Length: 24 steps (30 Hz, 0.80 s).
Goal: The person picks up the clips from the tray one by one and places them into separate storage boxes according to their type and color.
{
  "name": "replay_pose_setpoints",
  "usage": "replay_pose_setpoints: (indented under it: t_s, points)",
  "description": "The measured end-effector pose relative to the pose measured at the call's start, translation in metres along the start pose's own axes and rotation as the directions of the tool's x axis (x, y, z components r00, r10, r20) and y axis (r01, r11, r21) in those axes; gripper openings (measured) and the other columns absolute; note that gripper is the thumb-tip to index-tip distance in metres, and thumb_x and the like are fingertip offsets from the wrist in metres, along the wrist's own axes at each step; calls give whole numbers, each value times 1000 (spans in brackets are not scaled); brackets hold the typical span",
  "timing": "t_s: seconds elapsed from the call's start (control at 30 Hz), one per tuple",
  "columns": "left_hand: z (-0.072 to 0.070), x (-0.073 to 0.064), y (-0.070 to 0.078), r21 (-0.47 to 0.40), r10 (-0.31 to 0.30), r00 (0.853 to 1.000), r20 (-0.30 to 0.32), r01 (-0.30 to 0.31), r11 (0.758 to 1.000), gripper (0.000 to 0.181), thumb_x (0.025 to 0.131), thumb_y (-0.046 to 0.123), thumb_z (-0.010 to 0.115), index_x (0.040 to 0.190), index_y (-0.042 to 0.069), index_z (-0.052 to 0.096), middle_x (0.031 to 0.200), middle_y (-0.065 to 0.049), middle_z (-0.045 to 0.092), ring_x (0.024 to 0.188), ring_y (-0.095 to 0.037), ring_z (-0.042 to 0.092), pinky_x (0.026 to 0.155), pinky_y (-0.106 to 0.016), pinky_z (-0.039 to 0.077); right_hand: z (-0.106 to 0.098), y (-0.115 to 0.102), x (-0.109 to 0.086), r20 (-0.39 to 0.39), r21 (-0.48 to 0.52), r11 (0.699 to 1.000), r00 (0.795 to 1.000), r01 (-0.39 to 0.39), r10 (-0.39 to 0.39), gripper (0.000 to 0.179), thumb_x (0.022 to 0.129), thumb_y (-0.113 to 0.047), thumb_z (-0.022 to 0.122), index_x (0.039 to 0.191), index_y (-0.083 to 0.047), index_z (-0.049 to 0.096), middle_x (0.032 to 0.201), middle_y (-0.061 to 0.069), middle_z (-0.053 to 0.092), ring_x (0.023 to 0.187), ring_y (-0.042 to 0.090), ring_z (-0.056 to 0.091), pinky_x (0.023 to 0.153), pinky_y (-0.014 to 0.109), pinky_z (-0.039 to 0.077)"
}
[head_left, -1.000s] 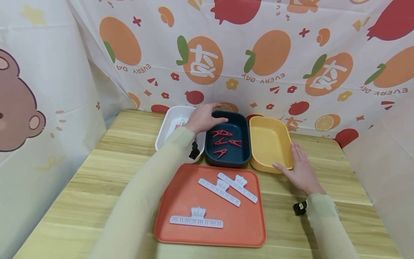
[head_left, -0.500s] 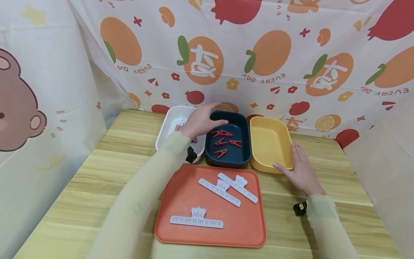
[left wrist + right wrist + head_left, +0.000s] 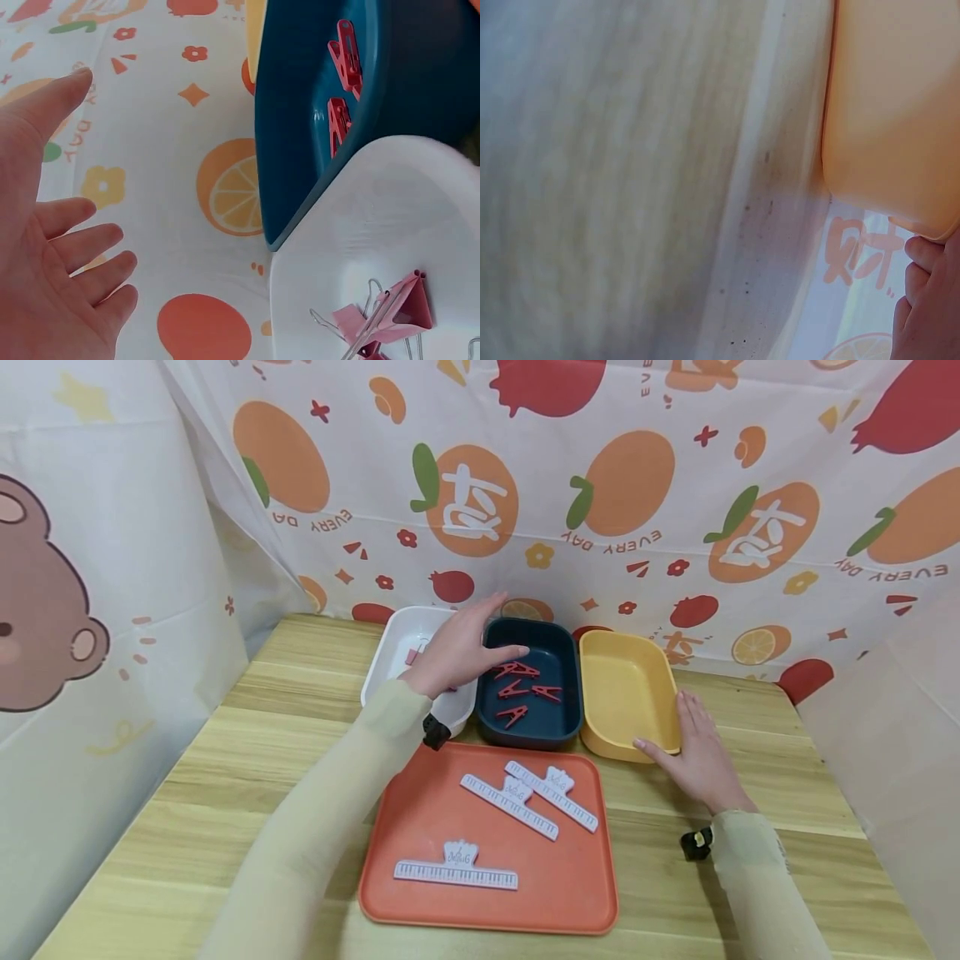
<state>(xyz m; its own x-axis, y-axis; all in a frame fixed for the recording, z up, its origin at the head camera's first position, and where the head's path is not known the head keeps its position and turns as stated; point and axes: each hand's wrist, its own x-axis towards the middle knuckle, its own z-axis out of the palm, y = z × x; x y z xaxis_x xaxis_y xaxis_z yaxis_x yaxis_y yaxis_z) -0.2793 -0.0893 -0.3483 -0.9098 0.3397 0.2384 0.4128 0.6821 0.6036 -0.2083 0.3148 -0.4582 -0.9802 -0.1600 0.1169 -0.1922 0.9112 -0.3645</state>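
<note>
My left hand [image 3: 453, 652] is spread in the air over the white bin [image 3: 390, 647] and the left edge of the dark blue bin [image 3: 551, 720]; nothing is in its fingers. Several red clothespins [image 3: 513, 690] lie in the blue bin. Pink binder clips [image 3: 386, 319] with wire handles sit in the white bin, partly hidden by the hand in the head view. My right hand [image 3: 703, 760] touches the near right corner of the yellow bin [image 3: 626, 689], thumb at its front and straight fingers along its side. Three white clips printed with piano keys [image 3: 456, 873] rest on the orange tray [image 3: 547, 893].
The three bins stand side by side against a fruit-print cloth [image 3: 555, 510] at the back of the wooden table [image 3: 225, 793]. The tray lies in front of them. A cloth with a bear print [image 3: 45, 602] hangs at the left.
My left hand has shifted slightly left and toward me, its fingers spreading a little wider. My right hand stays at the yellow bin. Clips and bins have not moved.
</note>
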Motion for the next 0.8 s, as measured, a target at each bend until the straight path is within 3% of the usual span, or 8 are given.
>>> replay_pose_setpoints:
  t_s: [0.57, 0.8]
  points:
    - [-14, -36, 3, 59, 10, 1000, -28, -8, 998, 94, 87, 60, 73, 162, 20, 32, 165, -2, 29, 150, -24, 26, 113, -53, 35, 1, -1, 0, 0, 1, 1000, 1000, -2, 2, 112, 92, -68, 59, 162, 1, 3, 167, 21, 6, 153, 37, 1, 121, 56, 6]
    - [-19, -46, 3, 146, 96, 993, -72, -85, 986, 96, 86, 58, 75, 161, 14, 33, 164, -5, 32, 150, -25, 26, 119, -51, 25, -2, -3, -2, -1, 23, 1000, 1000, 5, -5, 112, 93, -66, 60, 161, 2, 1, 166, 25, 5, 153, 40, 0, 120, 57, 3]
